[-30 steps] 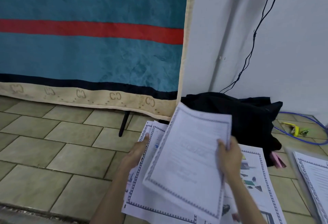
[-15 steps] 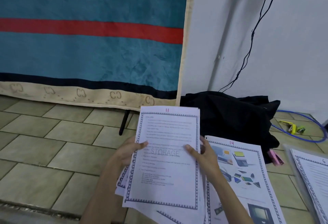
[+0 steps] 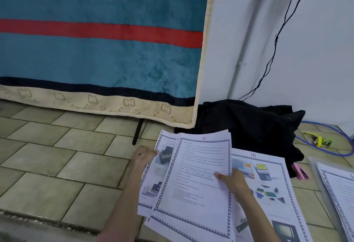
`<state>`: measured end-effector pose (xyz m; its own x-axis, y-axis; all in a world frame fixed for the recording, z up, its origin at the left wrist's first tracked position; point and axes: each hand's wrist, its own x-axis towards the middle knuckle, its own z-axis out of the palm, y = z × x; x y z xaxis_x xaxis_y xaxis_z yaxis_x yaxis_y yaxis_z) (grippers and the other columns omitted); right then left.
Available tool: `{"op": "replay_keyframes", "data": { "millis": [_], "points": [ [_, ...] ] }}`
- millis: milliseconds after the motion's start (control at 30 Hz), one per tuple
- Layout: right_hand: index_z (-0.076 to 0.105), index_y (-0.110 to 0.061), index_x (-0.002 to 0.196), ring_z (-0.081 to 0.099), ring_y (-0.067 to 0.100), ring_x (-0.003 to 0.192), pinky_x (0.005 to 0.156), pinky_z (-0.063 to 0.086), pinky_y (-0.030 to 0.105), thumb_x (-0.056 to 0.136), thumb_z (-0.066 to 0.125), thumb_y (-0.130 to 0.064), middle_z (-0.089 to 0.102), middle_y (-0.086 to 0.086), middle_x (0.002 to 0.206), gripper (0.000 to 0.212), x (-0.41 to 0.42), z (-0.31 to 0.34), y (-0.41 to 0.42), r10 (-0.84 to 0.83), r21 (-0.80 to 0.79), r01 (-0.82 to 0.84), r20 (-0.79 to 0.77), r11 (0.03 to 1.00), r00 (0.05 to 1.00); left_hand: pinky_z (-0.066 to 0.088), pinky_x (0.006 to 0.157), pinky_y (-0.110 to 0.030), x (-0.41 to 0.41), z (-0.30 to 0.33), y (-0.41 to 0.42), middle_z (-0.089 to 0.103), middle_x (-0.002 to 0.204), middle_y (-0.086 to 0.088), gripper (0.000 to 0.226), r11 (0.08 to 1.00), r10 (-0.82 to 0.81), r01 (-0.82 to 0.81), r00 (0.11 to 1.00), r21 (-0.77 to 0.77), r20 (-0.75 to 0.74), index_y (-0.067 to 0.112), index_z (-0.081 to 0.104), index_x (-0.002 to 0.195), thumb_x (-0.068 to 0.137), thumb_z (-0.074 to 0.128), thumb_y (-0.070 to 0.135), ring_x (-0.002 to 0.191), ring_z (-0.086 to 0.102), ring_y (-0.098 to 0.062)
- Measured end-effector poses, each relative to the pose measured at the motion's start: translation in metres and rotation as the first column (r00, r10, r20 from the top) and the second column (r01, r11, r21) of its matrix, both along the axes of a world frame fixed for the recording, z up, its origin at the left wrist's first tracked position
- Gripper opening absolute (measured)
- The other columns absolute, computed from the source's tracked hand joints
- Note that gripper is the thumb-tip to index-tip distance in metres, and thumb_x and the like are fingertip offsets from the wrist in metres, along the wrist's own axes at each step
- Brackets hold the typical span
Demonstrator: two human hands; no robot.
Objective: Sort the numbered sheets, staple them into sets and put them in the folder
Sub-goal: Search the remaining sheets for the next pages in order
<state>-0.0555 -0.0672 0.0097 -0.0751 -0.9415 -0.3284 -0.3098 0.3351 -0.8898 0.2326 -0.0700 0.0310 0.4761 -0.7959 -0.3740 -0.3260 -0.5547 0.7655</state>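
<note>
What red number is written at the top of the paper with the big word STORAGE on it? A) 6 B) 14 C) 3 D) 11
D: a red 11 sits at the top edge of the STORAGE sheet, which the right hand pinches at its right edge; the 14 is on the picture sheet lying to its right.

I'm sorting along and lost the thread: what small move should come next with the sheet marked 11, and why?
Probably the right hand should draw sheet 11 off the stack held by the left hand and lay it down apart from sheet 14, since 12 and 13 aren't visible between them.
</note>
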Motion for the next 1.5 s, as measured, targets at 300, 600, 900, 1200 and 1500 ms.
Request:
{"op": "replay_keyframes", "data": {
  "millis": [300, 600, 900, 1200, 1500],
  "points": [
    [0.063, 0.001, 0.116, 0.064, 0.031, 0.097, 0.084, 0.052, 0.038, 0.080, 0.072, -0.007, 0.067, 0.018, 0.114, 0.038, 0.000, -0.009, -0.005, -0.017, 0.042, 0.015, 0.056, 0.999, 0.998, 0.040, 0.075, -0.029, 0.038, 0.053, 0.014, 0.065, 0.114, -0.020, 0.027, 0.969, 0.167, -0.126, 0.968, -0.214, 0.187, 0.001, 0.063, 0.112, 0.091, 0.056, 0.018, 0.103, 0.060, -0.034],
    [0.063, -0.004, 0.115, 0.065, 0.020, 0.093, 0.077, 0.055, 0.034, 0.084, 0.068, -0.010, 0.067, 0.010, 0.112, 0.032, -0.001, 0.000, -0.009, 0.056, 0.014, -0.064, 0.323, 0.998, 0.945, 0.046, 0.064, -0.027, 0.070, 0.124, 0.031, 0.065, 0.103, -0.015, 0.005, 0.875, 0.135, -0.140, 0.990, -0.463, -0.045, 0.012, 0.056, 0.097, 0.094, 0.052, 0.012, 0.080, 0.060, -0.024],
    [0.062, -0.009, 0.112, 0.069, 0.028, 0.097, 0.075, 0.059, 0.041, 0.083, 0.063, -0.013, 0.072, 0.011, 0.106, 0.029, 0.028, 0.015, -0.016, 0.075, 0.073, -0.171, 0.687, 0.983, 0.723, 0.046, 0.067, -0.028, 0.088, 0.152, 0.047, 0.067, 0.100, -0.008, 0.014, 0.779, 0.196, -0.122, 0.979, -0.615, 0.054, 0.019, 0.062, 0.103, 0.094, 0.053, 0.014, 0.077, 0.061, -0.017],
    [0.056, -0.006, 0.125, 0.064, 0.032, 0.108, 0.093, 0.050, 0.052, 0.071, 0.070, -0.022, 0.068, 0.015, 0.115, 0.058, 0.069, 0.007, -0.006, 0.060, 0.166, -0.235, 0.684, 0.958, 0.727, 0.044, 0.068, -0.025, 0.071, 0.178, 0.050, 0.064, 0.093, 0.005, 0.023, 0.721, 0.230, -0.092, 0.967, -0.687, 0.112, 0.024, 0.063, 0.114, 0.096, 0.049, 0.021, 0.086, 0.059, -0.013],
    [0.054, -0.004, 0.127, 0.064, 0.025, 0.109, 0.084, 0.056, 0.037, 0.079, 0.064, -0.023, 0.066, 0.013, 0.120, 0.053, 0.089, 0.046, -0.010, 0.144, 0.052, -0.294, 0.781, 0.954, 0.608, 0.050, 0.054, -0.027, 0.066, 0.159, 0.053, 0.070, 0.081, -0.003, 0.016, 0.856, -0.060, 0.014, 0.996, -0.516, -0.072, 0.023, 0.063, 0.095, 0.096, 0.048, 0.019, 0.067, 0.065, -0.017]
  ]
}}
